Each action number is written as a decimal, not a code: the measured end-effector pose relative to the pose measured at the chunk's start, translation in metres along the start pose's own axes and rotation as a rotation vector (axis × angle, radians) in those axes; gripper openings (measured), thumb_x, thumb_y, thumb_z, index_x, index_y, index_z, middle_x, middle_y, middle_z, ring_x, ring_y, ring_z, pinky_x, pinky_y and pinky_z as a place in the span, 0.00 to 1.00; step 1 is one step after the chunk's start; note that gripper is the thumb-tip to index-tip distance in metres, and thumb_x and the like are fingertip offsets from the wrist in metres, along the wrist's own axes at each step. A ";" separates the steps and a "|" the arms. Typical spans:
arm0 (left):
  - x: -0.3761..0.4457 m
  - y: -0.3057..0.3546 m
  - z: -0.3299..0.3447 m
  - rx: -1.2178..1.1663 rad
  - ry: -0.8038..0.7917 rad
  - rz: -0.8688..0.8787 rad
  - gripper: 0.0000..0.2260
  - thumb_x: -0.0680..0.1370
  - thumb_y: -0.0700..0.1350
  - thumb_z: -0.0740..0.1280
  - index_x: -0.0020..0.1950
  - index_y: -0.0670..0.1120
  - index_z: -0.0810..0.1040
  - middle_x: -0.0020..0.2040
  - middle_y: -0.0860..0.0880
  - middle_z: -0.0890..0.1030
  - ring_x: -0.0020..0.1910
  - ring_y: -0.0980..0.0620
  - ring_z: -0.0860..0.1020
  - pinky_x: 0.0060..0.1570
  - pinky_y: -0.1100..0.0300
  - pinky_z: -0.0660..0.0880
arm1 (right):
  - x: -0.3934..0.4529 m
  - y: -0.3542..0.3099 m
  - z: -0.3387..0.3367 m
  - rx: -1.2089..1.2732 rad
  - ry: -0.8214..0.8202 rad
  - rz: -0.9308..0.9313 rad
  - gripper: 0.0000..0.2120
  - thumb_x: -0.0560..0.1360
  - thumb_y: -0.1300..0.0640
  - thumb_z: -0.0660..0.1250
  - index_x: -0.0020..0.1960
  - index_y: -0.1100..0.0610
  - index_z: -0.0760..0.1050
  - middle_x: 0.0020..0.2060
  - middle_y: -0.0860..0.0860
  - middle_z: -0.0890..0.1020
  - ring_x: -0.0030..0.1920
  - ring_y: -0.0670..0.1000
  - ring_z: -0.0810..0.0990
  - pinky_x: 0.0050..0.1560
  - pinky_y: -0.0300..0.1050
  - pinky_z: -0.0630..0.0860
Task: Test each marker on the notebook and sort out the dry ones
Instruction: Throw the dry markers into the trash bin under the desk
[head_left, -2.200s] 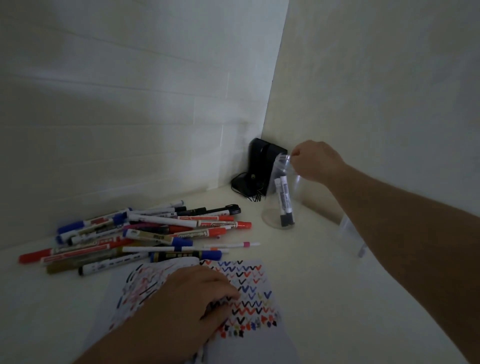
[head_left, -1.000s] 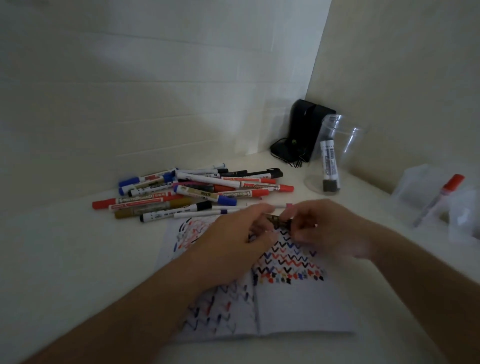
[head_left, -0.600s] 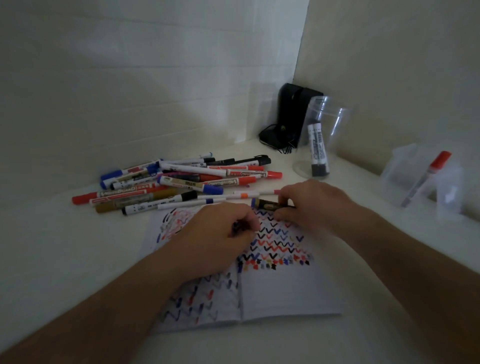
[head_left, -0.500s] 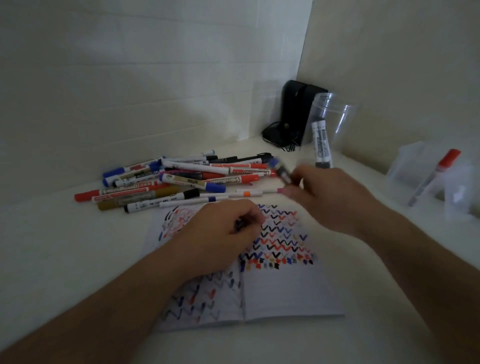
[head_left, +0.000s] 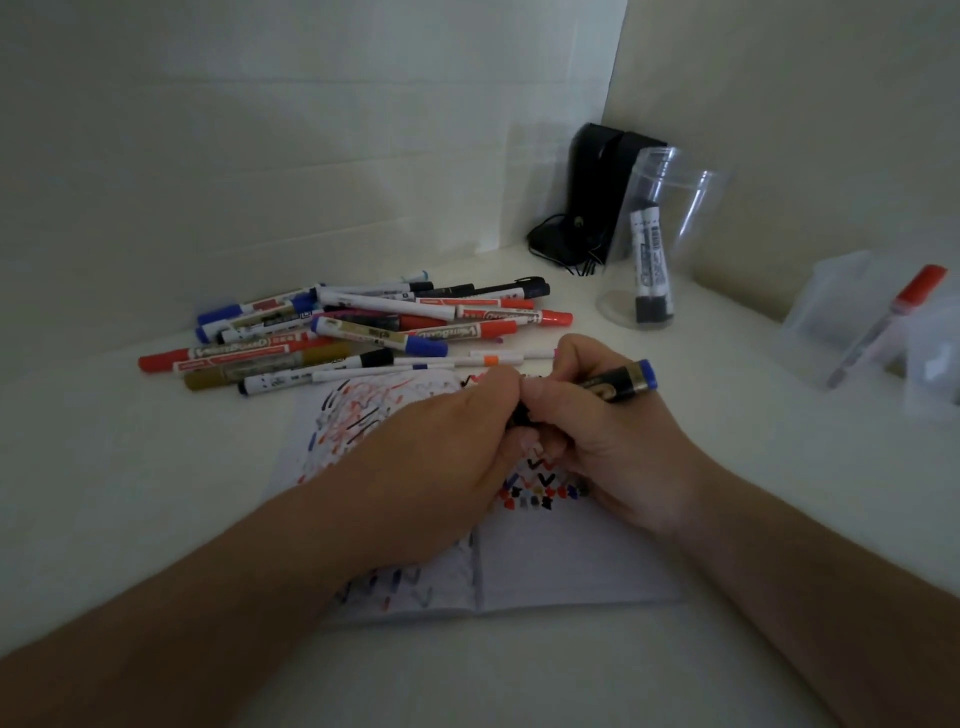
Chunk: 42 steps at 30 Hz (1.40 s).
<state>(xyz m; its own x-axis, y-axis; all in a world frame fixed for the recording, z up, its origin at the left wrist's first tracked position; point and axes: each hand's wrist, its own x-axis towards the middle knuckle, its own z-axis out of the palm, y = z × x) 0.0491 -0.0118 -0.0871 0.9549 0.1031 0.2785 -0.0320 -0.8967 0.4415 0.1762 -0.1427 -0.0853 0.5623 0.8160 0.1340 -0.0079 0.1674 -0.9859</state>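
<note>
Over the notebook (head_left: 571, 561), the right hand (head_left: 597, 431) holds a marker (head_left: 621, 384) tight, and the left hand (head_left: 441, 452) pinches its near end.

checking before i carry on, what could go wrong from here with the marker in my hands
The right hand grips the dark marker low over the notebook, meeting the left hand, so ink could smear the fingers or earlier test marks. Once capped, it could get lost in the marker pile close by.
</note>
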 end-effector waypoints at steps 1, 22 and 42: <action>0.000 0.003 -0.003 0.005 -0.008 0.016 0.05 0.85 0.54 0.56 0.53 0.55 0.61 0.37 0.54 0.72 0.39 0.52 0.73 0.40 0.59 0.72 | -0.001 -0.002 -0.001 0.033 -0.023 0.017 0.14 0.74 0.60 0.72 0.36 0.55 0.68 0.25 0.55 0.73 0.26 0.50 0.69 0.25 0.39 0.66; 0.005 -0.014 -0.011 0.118 -0.214 -0.037 0.09 0.78 0.54 0.68 0.55 0.66 0.83 0.44 0.62 0.78 0.45 0.63 0.76 0.47 0.62 0.76 | -0.040 -0.007 -0.035 -0.396 0.167 0.069 0.14 0.72 0.60 0.78 0.36 0.58 0.74 0.29 0.61 0.79 0.28 0.51 0.75 0.28 0.42 0.72; 0.004 -0.012 -0.006 0.135 -0.165 -0.037 0.08 0.78 0.53 0.68 0.53 0.65 0.83 0.42 0.61 0.80 0.42 0.62 0.76 0.42 0.64 0.72 | -0.036 0.006 -0.030 -0.678 0.239 0.065 0.19 0.69 0.55 0.77 0.37 0.60 0.66 0.29 0.56 0.72 0.32 0.53 0.72 0.36 0.52 0.73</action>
<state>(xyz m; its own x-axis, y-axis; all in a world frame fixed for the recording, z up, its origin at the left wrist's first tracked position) 0.0518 0.0023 -0.0856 0.9904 0.0753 0.1160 0.0334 -0.9443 0.3274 0.1811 -0.1876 -0.0987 0.7447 0.6559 0.1236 0.4232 -0.3208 -0.8473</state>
